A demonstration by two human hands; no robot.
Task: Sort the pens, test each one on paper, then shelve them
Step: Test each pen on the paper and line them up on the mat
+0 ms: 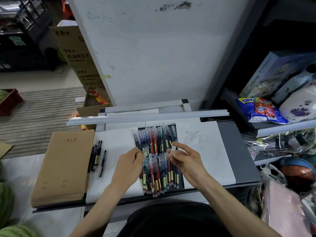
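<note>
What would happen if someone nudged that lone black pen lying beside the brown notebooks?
The lone black pen looks slim and round, so it would probably roll sideways across the white paper. It lies flat, apart from the other black pens, so little would stop it. It is likely light and stiff.

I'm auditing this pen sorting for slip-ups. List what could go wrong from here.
1. The right hand pinches what looks like a small clear cap above the mixed pen pile; dropped, it could vanish among the pens.
2. The left hand holds a pen over the same pile; set down there, it might blend with untested ones.
3. The black pens lie loose beside the notebook stack; a nudge could scatter them.
</note>
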